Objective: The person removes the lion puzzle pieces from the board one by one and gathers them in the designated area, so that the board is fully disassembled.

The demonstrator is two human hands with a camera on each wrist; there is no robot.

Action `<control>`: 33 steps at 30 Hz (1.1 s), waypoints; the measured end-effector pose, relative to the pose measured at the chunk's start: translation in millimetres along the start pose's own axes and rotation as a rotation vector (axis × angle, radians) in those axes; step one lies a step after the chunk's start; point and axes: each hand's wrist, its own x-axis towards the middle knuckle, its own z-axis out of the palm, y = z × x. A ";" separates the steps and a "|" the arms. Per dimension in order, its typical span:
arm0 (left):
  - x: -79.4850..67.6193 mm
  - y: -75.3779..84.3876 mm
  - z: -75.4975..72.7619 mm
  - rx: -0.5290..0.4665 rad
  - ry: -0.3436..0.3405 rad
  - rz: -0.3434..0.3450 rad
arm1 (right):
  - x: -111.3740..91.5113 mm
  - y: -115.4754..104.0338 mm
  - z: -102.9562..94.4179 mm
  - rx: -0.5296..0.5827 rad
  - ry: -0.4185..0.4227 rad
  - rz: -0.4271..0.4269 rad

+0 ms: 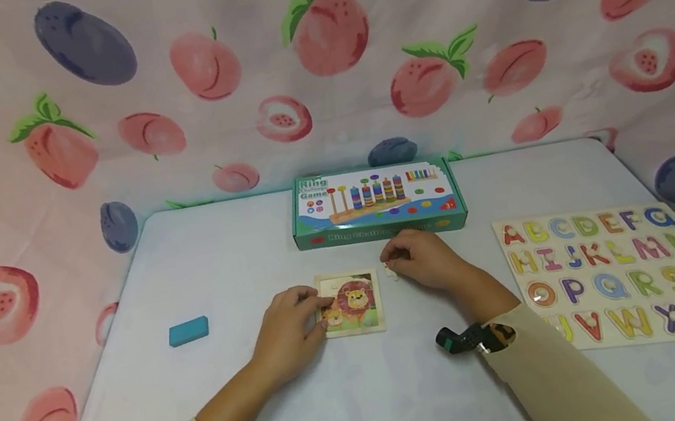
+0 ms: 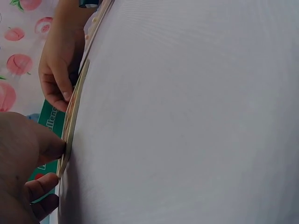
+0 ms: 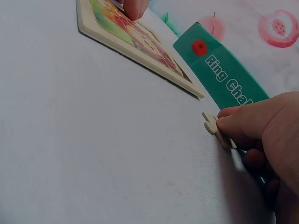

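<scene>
A square lion puzzle [image 1: 355, 300] in a pale wooden frame lies on the white table. At its left side, my left hand [image 1: 287, 331] rests with a fingertip on the picture and the thumb near the frame's edge. To the right of the frame, my right hand [image 1: 422, 259] pinches a small pale wooden puzzle piece [image 3: 211, 124] between thumb and fingers, low over the table. The piece's notched outline shows in the right wrist view. In the left wrist view the puzzle [image 2: 70, 126] appears almost edge-on, with fingers of the left hand [image 2: 23, 163] beside it.
Behind the puzzle lies a green Ring Challenge Game box [image 1: 377, 204]. An alphabet board [image 1: 629, 273] with colourful letters fills the right side. On the left is a blue block [image 1: 188, 331]. A fruit-patterned cloth [image 1: 217, 134] hangs at the back.
</scene>
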 end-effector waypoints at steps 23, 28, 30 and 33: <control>-1.6 0.9 3.1 -0.043 0.022 -0.013 | -0.9 -1.4 -6.2 0.171 0.032 0.013; -2.3 1.7 6.2 -0.074 0.036 -0.029 | 0.6 -6.8 -5.1 0.203 0.029 -0.023; -2.2 2.5 8.0 -0.087 0.050 -0.033 | 2.2 -9.0 -4.0 0.205 0.013 -0.040; -1.5 4.8 9.7 -0.109 0.072 -0.036 | 5.0 -11.4 -2.2 0.209 -0.014 -0.053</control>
